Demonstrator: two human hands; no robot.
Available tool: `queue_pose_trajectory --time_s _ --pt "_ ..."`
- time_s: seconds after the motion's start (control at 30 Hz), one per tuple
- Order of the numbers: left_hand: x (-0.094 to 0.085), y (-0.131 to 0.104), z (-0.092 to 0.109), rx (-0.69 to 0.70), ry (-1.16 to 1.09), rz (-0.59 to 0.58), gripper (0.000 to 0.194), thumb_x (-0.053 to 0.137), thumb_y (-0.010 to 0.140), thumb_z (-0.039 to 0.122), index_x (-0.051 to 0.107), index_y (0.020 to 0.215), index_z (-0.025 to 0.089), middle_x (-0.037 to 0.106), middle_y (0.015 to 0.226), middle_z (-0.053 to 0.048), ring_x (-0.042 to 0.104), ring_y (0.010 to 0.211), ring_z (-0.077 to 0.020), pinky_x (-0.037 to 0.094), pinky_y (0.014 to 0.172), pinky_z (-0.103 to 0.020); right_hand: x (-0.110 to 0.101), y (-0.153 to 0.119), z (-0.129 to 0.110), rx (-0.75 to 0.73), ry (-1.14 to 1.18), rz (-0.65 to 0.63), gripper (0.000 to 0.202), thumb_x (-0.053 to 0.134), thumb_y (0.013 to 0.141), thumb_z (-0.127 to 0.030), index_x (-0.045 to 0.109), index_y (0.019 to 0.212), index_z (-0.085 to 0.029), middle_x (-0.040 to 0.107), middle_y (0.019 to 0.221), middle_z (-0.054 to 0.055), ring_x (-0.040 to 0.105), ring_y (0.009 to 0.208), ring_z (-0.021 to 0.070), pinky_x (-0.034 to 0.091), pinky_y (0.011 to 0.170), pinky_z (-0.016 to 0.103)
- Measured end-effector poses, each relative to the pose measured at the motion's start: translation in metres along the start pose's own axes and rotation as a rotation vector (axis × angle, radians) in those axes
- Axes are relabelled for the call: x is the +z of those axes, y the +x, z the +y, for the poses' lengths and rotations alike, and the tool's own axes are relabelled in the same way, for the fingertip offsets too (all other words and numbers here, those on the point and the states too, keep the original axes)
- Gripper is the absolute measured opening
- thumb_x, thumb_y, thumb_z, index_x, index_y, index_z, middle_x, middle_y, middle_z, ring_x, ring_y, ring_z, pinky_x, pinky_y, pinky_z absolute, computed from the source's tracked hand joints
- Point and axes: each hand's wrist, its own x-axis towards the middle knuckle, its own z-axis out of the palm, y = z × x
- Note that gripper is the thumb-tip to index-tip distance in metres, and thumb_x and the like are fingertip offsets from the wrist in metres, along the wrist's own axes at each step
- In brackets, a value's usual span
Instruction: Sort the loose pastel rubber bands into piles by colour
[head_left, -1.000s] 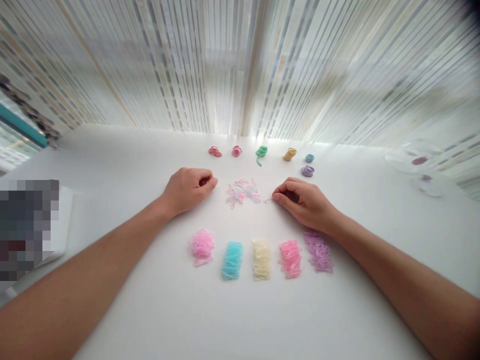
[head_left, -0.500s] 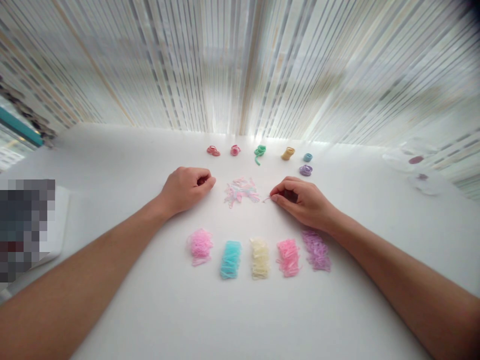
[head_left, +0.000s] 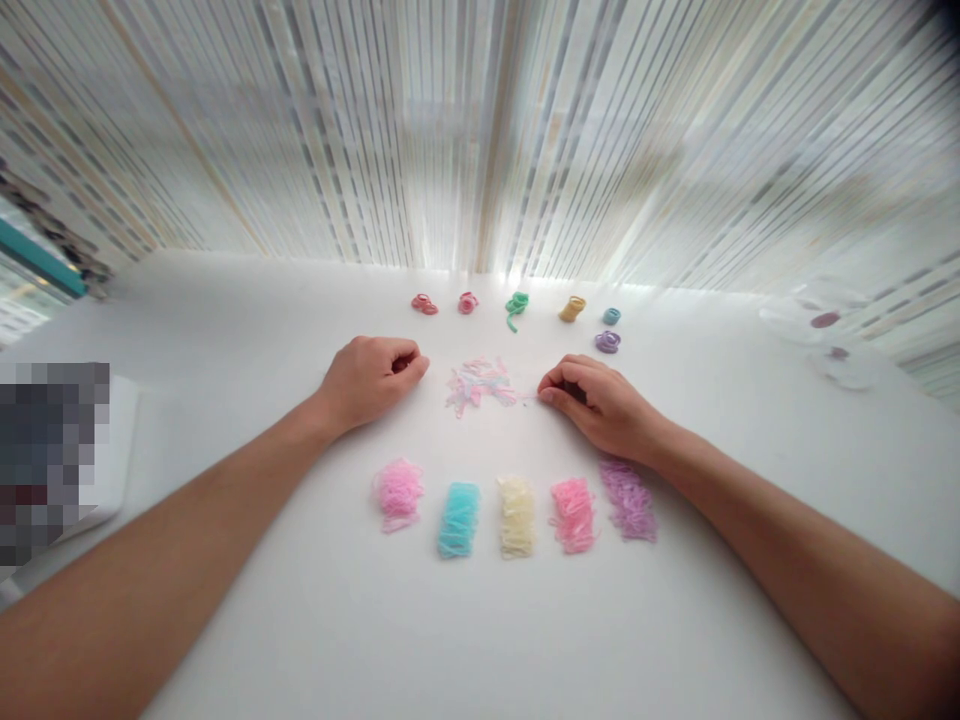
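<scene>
My left hand [head_left: 373, 378] rests on the white table left of a loose pile of pale rubber bands [head_left: 481, 386], its fingers curled closed. Whatever it may hold is hidden. On the pile's other side, my right hand [head_left: 600, 400] pinches a thin pale rubber band [head_left: 528, 398] between thumb and fingertip. Nearer to me lie sorted heaps of small bands: pink [head_left: 399, 493], turquoise [head_left: 458, 520], cream [head_left: 517, 517], deeper pink [head_left: 574, 515] and purple [head_left: 628, 502], the purple one just below my right wrist.
Along the back sit coiled hair ties: red [head_left: 424, 304], pink [head_left: 468, 303], green [head_left: 517, 306], yellow [head_left: 572, 309], blue [head_left: 611, 316] and purple [head_left: 607, 342]. Clear round lids [head_left: 814, 315] lie at the right. A striped curtain [head_left: 480, 130] hangs behind the table [head_left: 480, 630].
The band at my right fingertips now lies straighter toward the pile. Both hands stay nearly in place; the whole view has shifted very slightly.
</scene>
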Motion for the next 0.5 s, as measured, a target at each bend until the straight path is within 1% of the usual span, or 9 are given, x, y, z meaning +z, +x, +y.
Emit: queue_pose_trajectory --time_s 0.27,0.5 --pt "0.0008 0.0000 -0.0010 -0.002 0.001 -0.004 0.037 0.052 0.091 0.043 0.061 0.065 0.019 0.058 0.060 0.000 0.045 0.060 -0.0141 0.028 0.063 -0.033 0.0018 -0.0021 0.0019 -0.011 0.011 0.004 0.013 0.055 0.104 -0.028 0.062 0.093 -0.023 0.068 0.093 0.008 0.062 0.091 0.0256 0.044 0.084 0.041" --pt "0.0005 -0.0001 -0.0004 -0.004 -0.002 -0.004 0.037 0.052 0.091 0.043 0.060 0.064 0.020 0.057 0.060 0.000 0.044 0.060 -0.0143 0.028 0.063 -0.033 0.0029 -0.0031 0.0028 -0.014 -0.003 0.003 0.013 0.051 0.105 -0.028 0.058 0.094 -0.023 0.067 0.095 0.008 0.061 0.092 0.0259 0.044 0.085 0.042"
